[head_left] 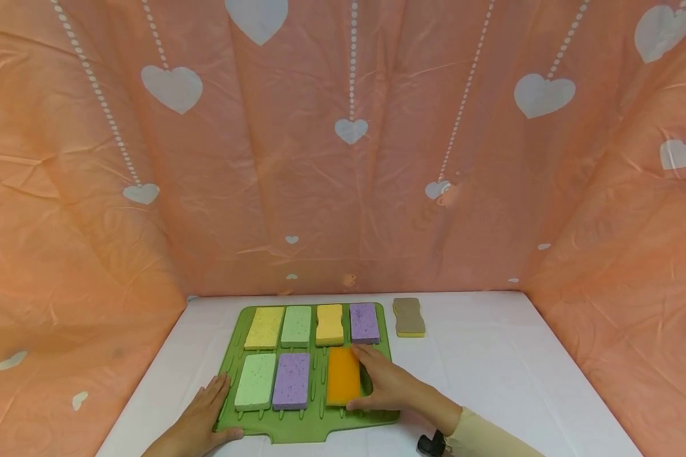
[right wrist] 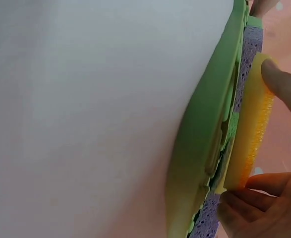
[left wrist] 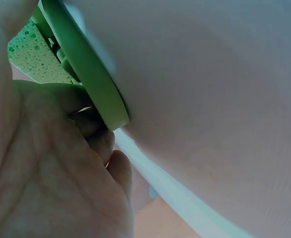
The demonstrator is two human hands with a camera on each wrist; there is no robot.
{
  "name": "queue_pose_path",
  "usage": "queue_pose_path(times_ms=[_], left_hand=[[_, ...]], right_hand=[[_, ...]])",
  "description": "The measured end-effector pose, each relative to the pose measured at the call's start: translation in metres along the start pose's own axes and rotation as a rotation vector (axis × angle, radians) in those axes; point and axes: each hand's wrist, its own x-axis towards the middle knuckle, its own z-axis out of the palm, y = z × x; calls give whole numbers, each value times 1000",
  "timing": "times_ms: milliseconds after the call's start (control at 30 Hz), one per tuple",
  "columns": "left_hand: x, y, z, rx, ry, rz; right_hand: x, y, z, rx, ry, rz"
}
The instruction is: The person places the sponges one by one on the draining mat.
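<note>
My right hand [head_left: 385, 381] pinches an orange sponge [head_left: 343, 376] by its two ends, over the lower right of a ridged green mat [head_left: 297, 431]. In the right wrist view the orange sponge [right wrist: 252, 129] is between thumb and fingertips, just above the mat [right wrist: 200, 134]. A purple sponge [head_left: 291, 381] and a pale green sponge [head_left: 255, 381] lie to its left. At the mat's left edge rests my left hand [head_left: 202, 409], fingers straight along the rim. The left wrist view has its fingers touching the mat's edge [left wrist: 93, 74].
Along the mat's back row lie a yellow sponge [head_left: 264, 328], a green sponge [head_left: 296, 326], a wavy-sided yellow sponge [head_left: 329, 324] and a purple sponge [head_left: 364, 323]. A grey-topped yellow sponge [head_left: 408, 317] sits on the white table [head_left: 491, 368], right of the mat. Pinkish-orange curtains [head_left: 349, 209] enclose the table.
</note>
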Motion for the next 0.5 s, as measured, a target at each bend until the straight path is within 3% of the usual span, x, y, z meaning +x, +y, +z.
queue_pose_path(times_ms=[233, 500], left_hand=[[0, 0, -2, -10, -44, -35], [0, -1, 0, 2, -12, 0]], right_hand=[[6, -5, 1, -18, -13, -11], [11, -10, 1, -24, -46, 1]])
